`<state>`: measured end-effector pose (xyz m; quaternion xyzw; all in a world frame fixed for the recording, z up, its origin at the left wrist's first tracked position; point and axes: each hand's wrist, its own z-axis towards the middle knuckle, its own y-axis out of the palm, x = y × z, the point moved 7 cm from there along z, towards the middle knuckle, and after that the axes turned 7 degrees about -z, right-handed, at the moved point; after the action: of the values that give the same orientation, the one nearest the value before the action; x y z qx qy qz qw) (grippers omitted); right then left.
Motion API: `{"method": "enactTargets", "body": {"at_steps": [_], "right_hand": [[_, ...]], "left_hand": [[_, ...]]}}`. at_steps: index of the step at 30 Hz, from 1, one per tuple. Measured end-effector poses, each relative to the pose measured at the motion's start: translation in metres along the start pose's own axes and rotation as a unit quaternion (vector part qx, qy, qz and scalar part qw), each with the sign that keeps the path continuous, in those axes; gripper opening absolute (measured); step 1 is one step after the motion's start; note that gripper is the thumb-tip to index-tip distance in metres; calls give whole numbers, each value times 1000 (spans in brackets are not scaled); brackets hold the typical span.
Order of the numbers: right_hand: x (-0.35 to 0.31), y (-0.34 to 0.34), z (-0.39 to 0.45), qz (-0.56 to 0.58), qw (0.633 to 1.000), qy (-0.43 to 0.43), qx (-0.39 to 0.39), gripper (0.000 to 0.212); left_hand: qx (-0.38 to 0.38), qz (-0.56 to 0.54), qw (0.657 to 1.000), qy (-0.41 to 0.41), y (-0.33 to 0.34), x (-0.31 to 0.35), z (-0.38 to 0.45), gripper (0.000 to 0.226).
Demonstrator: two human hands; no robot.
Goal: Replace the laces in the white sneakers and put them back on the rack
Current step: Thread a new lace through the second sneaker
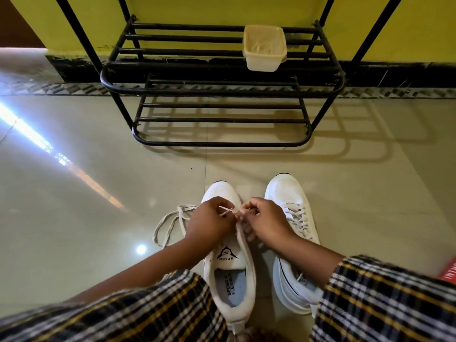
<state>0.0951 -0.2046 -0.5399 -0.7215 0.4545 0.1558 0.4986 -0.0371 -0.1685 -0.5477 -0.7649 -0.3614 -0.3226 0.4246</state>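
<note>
Two white sneakers stand side by side on the tiled floor, toes pointing at the rack. The left sneaker [230, 265] has its tongue up and its eyelets mostly hidden under my hands. My left hand [209, 224] pinches a thin lace strand over the shoe's front. My right hand [265, 222] pinches the lace's other end beside it; the two strands cross between my hands. A loose off-white lace [170, 224] loops on the floor left of that shoe. The right sneaker [292, 218] is laced up.
A black metal shoe rack [222, 91] with two barred shelves stands against the yellow wall ahead. A cream plastic tub [264, 47] sits on its upper shelf. A red object [449, 271] lies at the right edge. My plaid sleeves fill the bottom of the view.
</note>
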Motion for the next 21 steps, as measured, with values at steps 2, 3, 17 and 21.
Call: {"method": "enactTargets", "body": {"at_steps": [2,3,17,21], "right_hand": [[1,2,2,72,997,16,4,10],[1,3,3,96,995,21,2,10],[-24,-5,8,-1,991,-95,95,31],[-49,-26,-2,-53,964,-216,145,24]], "left_hand": [[-23,95,993,61,-3,10,-4,23],[-28,126,987,91,-5,14,-5,26],[-90,168,978,90,-9,9,-3,38],[-66,188,976,89,-12,12,2,38]]}}
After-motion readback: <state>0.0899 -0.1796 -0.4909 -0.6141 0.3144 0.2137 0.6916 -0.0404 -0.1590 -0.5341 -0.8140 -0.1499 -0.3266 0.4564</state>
